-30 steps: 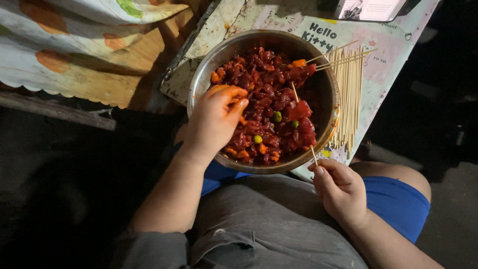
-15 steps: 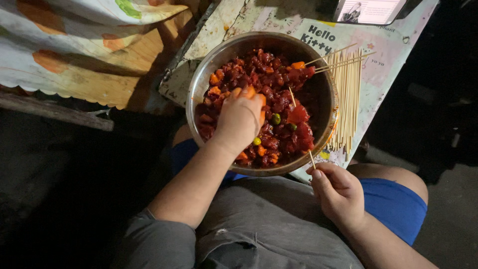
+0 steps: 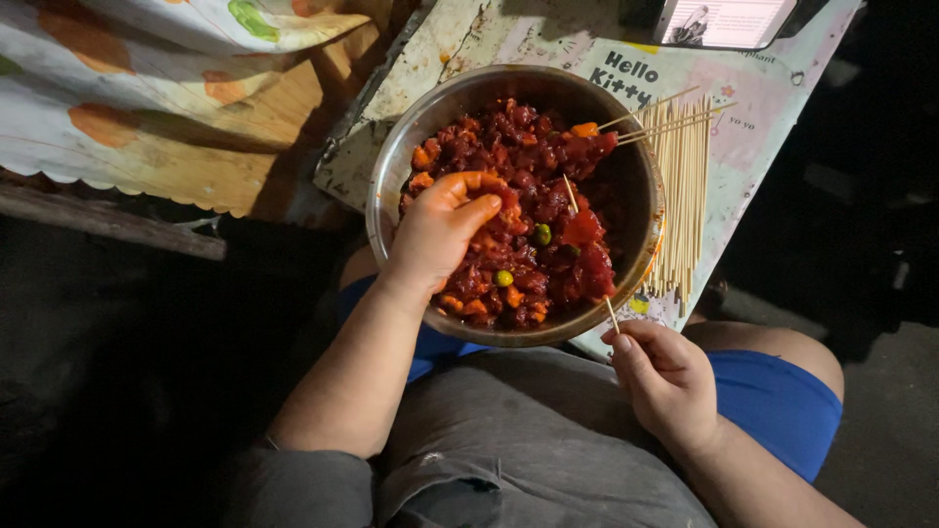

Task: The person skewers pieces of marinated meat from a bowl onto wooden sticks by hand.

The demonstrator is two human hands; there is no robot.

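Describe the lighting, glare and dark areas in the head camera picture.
Head view: one light falls from above on the metal bowl, whose rim shines with glare; the left hand in the red meat pieces and the right hand holding a skewer are well lit and sharp; the floor at left and right edges sinks into near black; the phone screen is overexposed.

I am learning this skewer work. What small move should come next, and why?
Probably bring the piece in the left hand onto the skewer that the right hand holds: its tip lies bare over the bowl, and the left fingers pinch at the meat.
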